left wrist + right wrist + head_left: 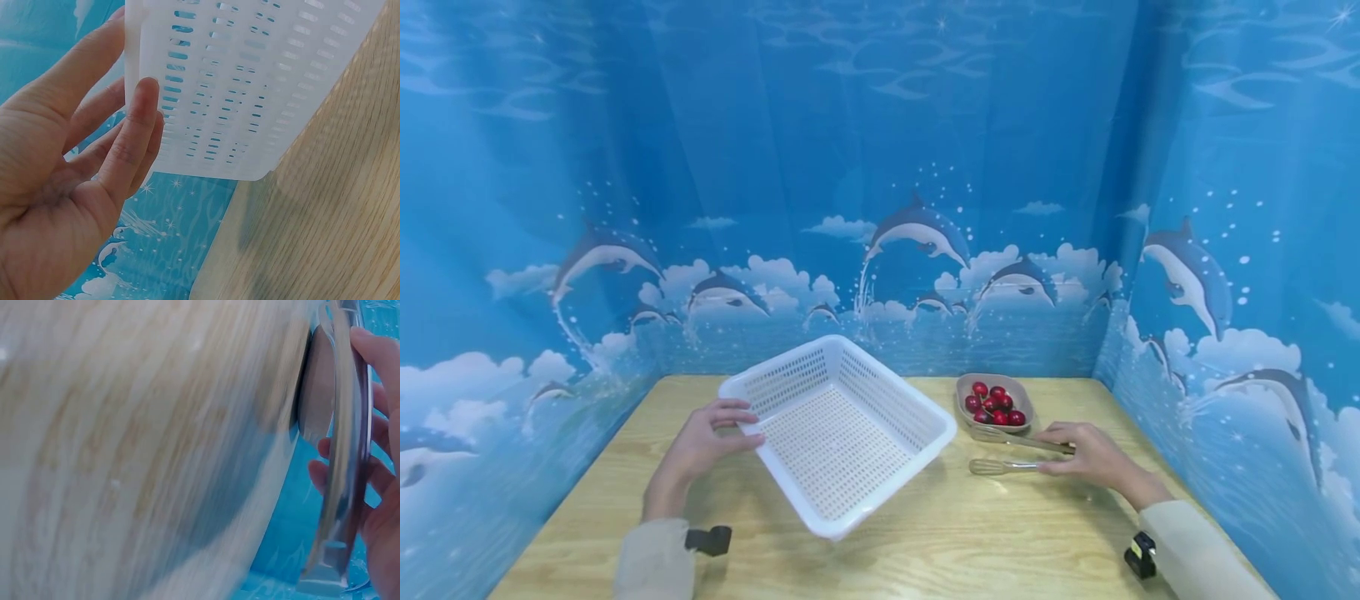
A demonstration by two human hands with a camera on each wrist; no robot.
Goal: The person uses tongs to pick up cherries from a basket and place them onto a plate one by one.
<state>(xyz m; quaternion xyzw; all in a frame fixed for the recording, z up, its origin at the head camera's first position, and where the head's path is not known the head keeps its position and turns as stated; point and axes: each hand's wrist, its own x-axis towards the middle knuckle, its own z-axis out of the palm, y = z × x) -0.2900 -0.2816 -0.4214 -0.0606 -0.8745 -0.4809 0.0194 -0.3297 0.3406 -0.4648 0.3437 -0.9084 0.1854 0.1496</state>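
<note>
Wooden table (925,550), dolphin-print backdrop (880,167)

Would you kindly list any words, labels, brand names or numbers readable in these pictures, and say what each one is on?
None: no readable text shows in any view.
The white basket held by the left hand has only slots.
The tongs under the right hand show no marking.
The dish of red fruit is plain.
The backdrop bears dolphins and clouds, no lettering.

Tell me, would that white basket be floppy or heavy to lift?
Probably light: the left hand tilts the basket by one corner. It likely stays fairly stiff, since its walls hold shape. The perforated plastic looks thin, so it may flex slightly.
</note>
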